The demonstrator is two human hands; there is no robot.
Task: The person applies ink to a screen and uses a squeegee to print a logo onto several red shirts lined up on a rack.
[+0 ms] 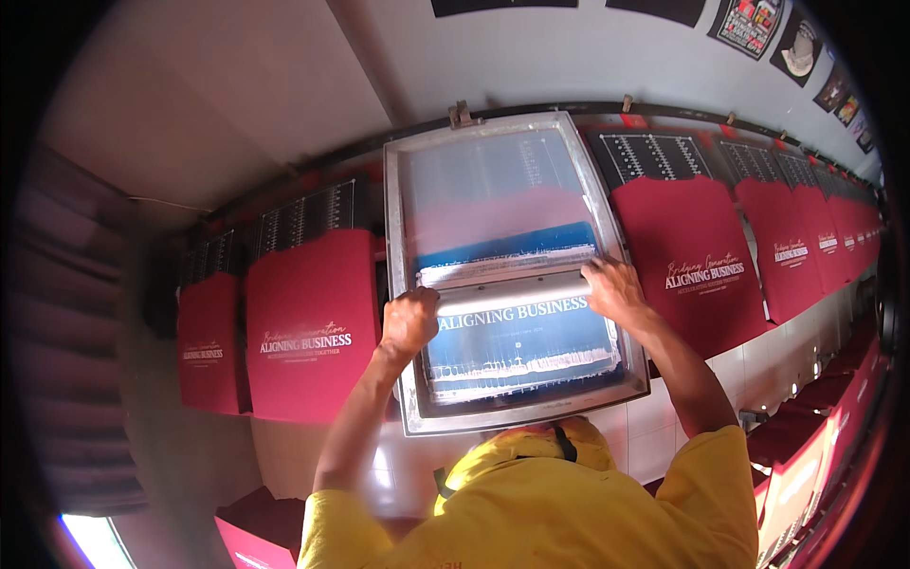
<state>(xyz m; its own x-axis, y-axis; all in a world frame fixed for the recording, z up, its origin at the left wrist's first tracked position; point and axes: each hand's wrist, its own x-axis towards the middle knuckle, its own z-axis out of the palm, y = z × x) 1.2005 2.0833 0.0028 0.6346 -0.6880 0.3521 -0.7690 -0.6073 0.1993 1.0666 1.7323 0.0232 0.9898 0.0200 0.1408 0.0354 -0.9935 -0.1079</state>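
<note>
Both my hands grip a long squeegee with a pale metal handle (512, 292), laid crosswise on a screen-printing frame. My left hand (410, 318) is closed round its left end and my right hand (614, 289) round its right end. The metal-edged screen frame (396, 218) lies over a maroon shirt, which shows dimly through the mesh. Blue stencil (474, 341) covers the near part of the mesh, with pale lettering just below the squeegee. White ink (521, 367) streaks the stencil above and below the tool. The squeegee's blade is hidden from me.
Maroon printed shirts lie on boards in a row, one shirt (313, 322) to the left and another (684, 256) to the right. A metal clamp (461, 115) sits behind the frame on a dark rail. More maroon shirts (806, 455) line a second row at lower right. A dark curtain (81, 341) hangs at left.
</note>
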